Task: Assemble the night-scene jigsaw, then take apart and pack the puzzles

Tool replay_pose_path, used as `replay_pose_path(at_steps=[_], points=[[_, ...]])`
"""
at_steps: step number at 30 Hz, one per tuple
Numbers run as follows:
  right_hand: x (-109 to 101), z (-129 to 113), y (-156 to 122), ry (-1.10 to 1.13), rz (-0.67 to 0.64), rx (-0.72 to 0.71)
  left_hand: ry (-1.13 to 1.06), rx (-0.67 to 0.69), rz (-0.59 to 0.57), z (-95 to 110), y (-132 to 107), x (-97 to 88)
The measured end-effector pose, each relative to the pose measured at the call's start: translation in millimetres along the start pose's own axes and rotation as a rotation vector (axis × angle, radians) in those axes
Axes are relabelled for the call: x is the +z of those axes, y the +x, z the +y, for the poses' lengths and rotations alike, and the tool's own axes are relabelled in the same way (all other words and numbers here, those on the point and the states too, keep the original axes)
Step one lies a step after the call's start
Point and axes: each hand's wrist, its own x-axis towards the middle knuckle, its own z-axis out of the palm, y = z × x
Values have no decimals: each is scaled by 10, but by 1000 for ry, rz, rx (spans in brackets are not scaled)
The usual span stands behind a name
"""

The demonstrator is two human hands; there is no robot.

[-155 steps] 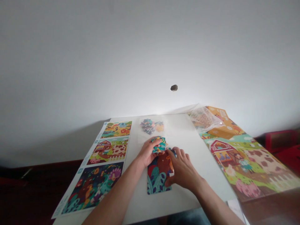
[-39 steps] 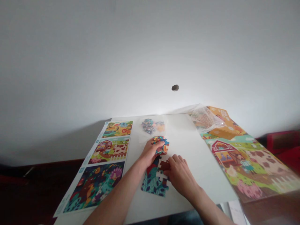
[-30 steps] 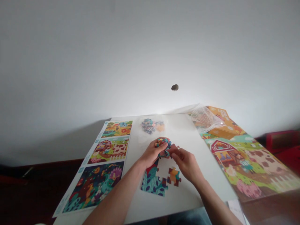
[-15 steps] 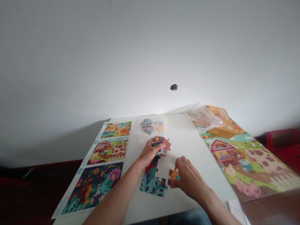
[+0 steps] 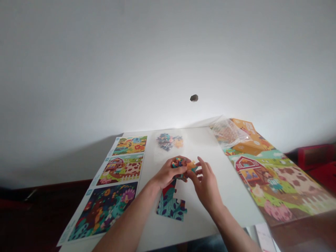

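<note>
My left hand (image 5: 169, 173) is closed around a bunch of colourful puzzle pieces (image 5: 180, 163), its thumb lying across them. Against the right side of that bunch is an orange and teal puzzle piece (image 5: 192, 166), with the thumb and fingertips of my right hand (image 5: 206, 182) at its edge. Below the left hand, a joined section of the puzzle (image 5: 172, 206) lies on the white table (image 5: 202, 222), teal with dark leaf shapes and a red patch. Its upper end is partly hidden under my left hand.
Behind my hands, more puzzle pieces (image 5: 169, 141) lie in a clear bag. A sheet with three printed pictures (image 5: 119, 168) lies at left. On the right are a farm poster (image 5: 278, 185), an orange box (image 5: 249, 147) and a crumpled plastic bag (image 5: 227, 131). The wall (image 5: 157, 70) stands behind.
My right hand has moved up and left from beside the joined section, bringing the orange piece to the bunch in my left hand. The left hand stays almost in place.
</note>
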Motion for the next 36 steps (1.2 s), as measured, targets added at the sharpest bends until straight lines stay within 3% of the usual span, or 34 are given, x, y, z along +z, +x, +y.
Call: replay_pose_path(at_steps=[3, 6, 8, 10, 23, 26, 32, 36], points=[[184, -59, -238, -160, -67, -48, -93, 50, 202, 29, 43, -74], [312, -127, -417, -343, -350, -182, -148, 119, 385, 44, 88, -150], [334, -146, -450, -412, -549, -275, -178, 151, 432, 49, 101, -181], [308, -130, -429, -441, -644, -315, -189, 160, 433, 51, 98, -190], [-172, 183, -316, -565, -425, -266, -85, 127, 316, 38, 84, -155], [-289, 149, -199, -609, -465, -288, -62, 92, 308, 14, 90, -146], [-449, 72, 99, -539, -779, -461, -7, 39, 304, -5, 90, -132], [-443, 112, 155, -580, -644, -451, 1, 44, 296, -6, 92, -150]])
